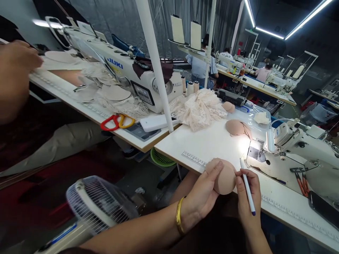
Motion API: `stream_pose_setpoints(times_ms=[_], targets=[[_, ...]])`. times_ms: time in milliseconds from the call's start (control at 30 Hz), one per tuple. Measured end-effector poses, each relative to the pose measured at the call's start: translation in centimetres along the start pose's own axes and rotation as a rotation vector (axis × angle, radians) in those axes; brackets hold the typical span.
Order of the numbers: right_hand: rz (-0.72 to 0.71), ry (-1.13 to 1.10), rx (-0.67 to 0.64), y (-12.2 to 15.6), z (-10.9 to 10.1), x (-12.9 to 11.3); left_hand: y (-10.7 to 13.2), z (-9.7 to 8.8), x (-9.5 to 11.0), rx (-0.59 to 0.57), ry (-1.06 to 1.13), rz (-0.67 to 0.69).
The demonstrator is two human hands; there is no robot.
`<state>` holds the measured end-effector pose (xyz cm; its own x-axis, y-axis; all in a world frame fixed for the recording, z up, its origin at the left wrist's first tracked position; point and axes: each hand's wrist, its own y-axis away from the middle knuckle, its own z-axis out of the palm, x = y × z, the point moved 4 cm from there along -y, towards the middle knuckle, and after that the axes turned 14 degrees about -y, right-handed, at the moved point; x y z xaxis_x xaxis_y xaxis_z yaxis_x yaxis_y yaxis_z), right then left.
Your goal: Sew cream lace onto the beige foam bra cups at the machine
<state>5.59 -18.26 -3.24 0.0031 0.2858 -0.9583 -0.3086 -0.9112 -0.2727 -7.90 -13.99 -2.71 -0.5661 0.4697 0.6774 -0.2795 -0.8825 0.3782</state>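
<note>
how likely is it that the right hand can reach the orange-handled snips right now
Probably yes: the orange-handled snips lie to the right of the right hand, and nothing tall seems to stand between them. That hand holds a white pen, though, so it may need freeing first.

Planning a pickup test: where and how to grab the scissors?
Probably by the red loop of the scissors, from the table's front edge: that loop lies beside the edge, uncovered, while the blades aren't clearly visible.
</note>
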Motion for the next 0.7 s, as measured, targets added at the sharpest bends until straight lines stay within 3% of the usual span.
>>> stream_pose_setpoints(times_ms=[367, 600, 700], targets=[[-0.320, 0.297, 0.031, -0.6, 0.5, -0.1, -1.5, 0.2, 0.0, 0.002, 0.055, 0.054], [-0.399, 0.140, -0.051, -0.5, 1.2, -1.5, -1.9, 0.3, 0.0, -0.038, 0.136, -0.051], [-0.523, 0.061, -0.115, 0.4, 1.3, -2.9, -2.0, 0.2, 0.1, -0.054, 0.181, -0.077]])
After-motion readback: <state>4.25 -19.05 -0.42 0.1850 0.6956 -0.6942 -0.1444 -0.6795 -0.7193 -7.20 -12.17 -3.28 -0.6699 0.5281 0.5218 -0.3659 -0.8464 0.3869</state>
